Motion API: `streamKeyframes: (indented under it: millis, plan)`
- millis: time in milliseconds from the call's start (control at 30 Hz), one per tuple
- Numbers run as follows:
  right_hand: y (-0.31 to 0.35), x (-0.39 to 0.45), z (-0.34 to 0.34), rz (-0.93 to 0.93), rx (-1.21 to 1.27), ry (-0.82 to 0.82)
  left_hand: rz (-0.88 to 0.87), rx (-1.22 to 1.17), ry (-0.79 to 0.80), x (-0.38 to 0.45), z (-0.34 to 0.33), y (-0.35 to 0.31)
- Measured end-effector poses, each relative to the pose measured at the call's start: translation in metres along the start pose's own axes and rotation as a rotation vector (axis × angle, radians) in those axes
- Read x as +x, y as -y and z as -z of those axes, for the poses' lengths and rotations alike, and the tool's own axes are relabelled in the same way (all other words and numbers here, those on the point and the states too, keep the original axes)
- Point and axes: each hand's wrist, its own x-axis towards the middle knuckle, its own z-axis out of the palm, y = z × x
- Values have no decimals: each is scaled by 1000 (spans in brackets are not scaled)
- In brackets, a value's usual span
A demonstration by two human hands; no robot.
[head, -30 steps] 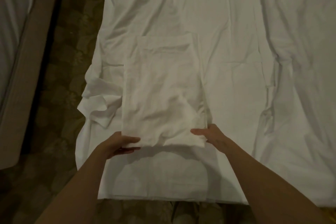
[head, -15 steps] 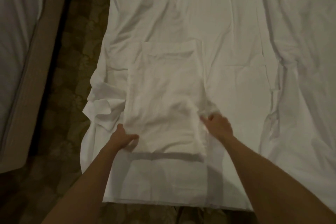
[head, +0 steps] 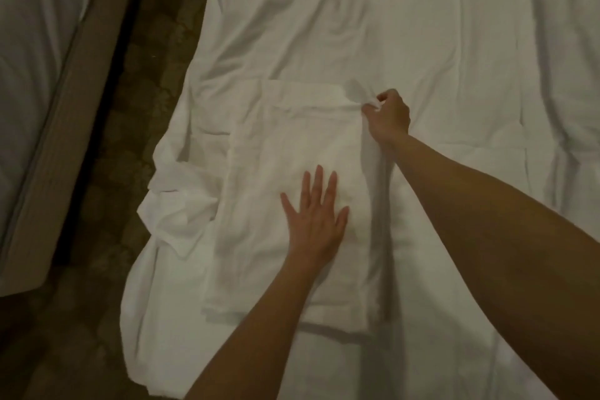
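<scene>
Pins folded cloth (head: pixel 266 156) flat on bed (head: pixel 454 42) with spread left hand (head: pixel 316 221), pinches its far corner with right hand (head: pixel 388 115), apparently to tug edges square.

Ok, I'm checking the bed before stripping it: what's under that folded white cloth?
The folded cloth lies on the rumpled white sheet, which shows all around it. Left hand presses flat on top; right hand pinches its far corner. Anything directly beneath is covered.

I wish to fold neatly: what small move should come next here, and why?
Probably tug the far corner outward to flatten it: the right hand pinches that bunched corner of the folded cloth, while the left hand lies flat on its middle, holding it down.
</scene>
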Motion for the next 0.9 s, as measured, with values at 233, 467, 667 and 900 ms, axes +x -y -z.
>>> streamKeyframes:
  millis: [233,467,667,900]
  plan:
    - [3,10,-21,538,-279,-126,187,-23,-249,34,-7,10]
    - [-22,-10,-86,1197,-804,455,363,-29,-276,10,-34,47]
    - [-10,72,-35,838,-923,190,385,-35,-277,6,-31,52]
    - [-11,-19,-74,920,-813,185,136,55,-142,16,-5,72]
